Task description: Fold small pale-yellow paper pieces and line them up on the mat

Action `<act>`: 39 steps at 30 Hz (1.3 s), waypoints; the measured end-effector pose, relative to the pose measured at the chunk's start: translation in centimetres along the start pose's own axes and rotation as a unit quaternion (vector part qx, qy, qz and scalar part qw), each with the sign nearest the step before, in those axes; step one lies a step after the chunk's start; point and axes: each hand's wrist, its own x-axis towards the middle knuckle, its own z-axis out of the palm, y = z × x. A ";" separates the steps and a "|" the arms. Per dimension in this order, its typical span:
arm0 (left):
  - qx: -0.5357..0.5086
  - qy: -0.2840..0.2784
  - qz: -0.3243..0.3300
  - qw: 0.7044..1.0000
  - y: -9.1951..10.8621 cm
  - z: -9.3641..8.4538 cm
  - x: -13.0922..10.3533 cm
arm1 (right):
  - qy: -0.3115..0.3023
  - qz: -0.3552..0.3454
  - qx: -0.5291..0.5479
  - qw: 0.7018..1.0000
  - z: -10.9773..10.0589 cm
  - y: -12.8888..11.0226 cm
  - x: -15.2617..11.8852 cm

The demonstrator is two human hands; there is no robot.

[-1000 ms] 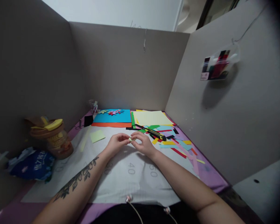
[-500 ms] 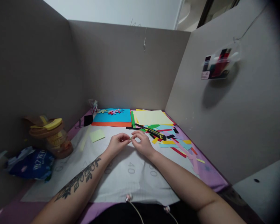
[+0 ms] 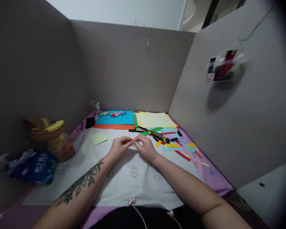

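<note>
Nearest my viewpoint, a white sheet (image 3: 133, 192) printed with numerals lay spread out. Over its farther part I had both hands nearly meeting: the left hand (image 3: 119, 147) pinched a small pale piece of paper (image 3: 133, 143) between thumb and forefinger, and the right hand (image 3: 146, 148) pinched it from the opposite side. Fingertips hid most of the piece, so I could not make out its shape or any folds. I judged it almost weightless, thin and easily creased, pliant across its face; dry paper would slip little, but a hard squeeze could crush it. The best hold, in my estimation, was a light fingertip pinch at opposite edges. Left of the hands, a pale green paper square (image 3: 99, 139) lay flat. Beyond and to the right, a cutter (image 3: 159, 137) rested among coloured paper strips (image 3: 172, 146). Farthest, small paper stars (image 3: 114, 114) lay on a blue sheet (image 3: 114, 121), beside a pale yellow sheet (image 3: 156, 120).
</note>
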 end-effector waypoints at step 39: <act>0.077 -0.056 -0.008 0.995 0.0 -0.3 0.0 | -0.090 0.119 0.003 0.989 0.2 0.1 -0.2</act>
